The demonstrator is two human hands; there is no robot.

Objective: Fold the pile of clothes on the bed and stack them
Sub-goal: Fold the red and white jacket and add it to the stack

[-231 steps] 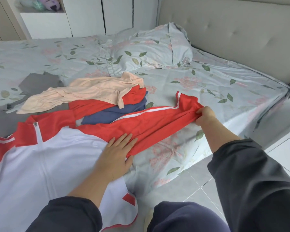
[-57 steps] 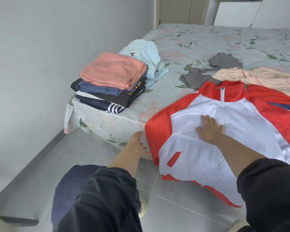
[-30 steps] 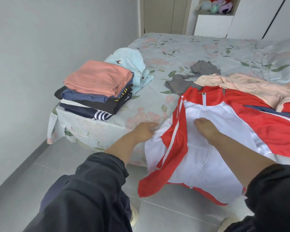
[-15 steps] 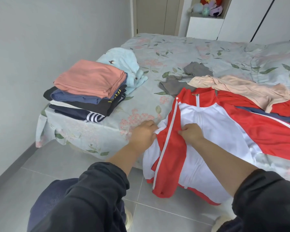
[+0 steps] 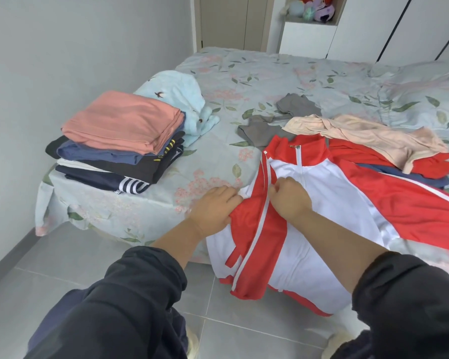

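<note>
A red and white zip jacket (image 5: 332, 203) lies front up on the bed (image 5: 244, 73), its hem hanging over the edge. Its left sleeve (image 5: 257, 229) is folded across the front. My left hand (image 5: 213, 208) grips the jacket's left edge at the sleeve fold. My right hand (image 5: 290, 198) has curled fingers pinching the sleeve near its white stripe. A stack of folded clothes (image 5: 119, 141), salmon on top, sits at the bed's near left corner.
Loose garments lie behind the jacket: a beige one (image 5: 368, 136), a grey one (image 5: 278, 120), red and navy pieces (image 5: 430, 167). A light blue fleece item (image 5: 182, 99) rests beside the stack. Grey tile floor (image 5: 62, 268) and a grey wall (image 5: 62, 47) are at left.
The jacket's left sleeve has been folded over its front. Both hands have come together at the fold, and my right hand went from flat on the chest to pinching the sleeve.
</note>
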